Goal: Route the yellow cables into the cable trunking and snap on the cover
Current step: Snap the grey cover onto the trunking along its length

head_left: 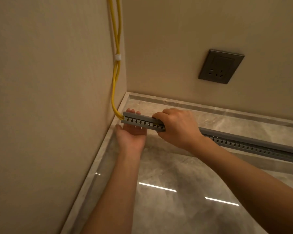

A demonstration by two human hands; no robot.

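Observation:
Two yellow cables [116, 71] hang down the left wall, bound by a white tie [118, 57], and curve into the left end of a grey slotted cable trunking [139, 119]. The trunking runs from the room corner to the right edge [260, 146], with a grey cover on top. My left hand [131, 132] is under the trunking's left end, palm up, with fingertips curled over its far side. My right hand [176, 127] grips the trunking just right of that, fingers wrapped over the cover. Yellow shows through the slots near my right fingers.
A dark wall socket [221, 66] is on the back wall above the trunking. A polished grey stone floor [176, 191] with a raised skirting ledge [210, 107] meets both beige walls in the corner.

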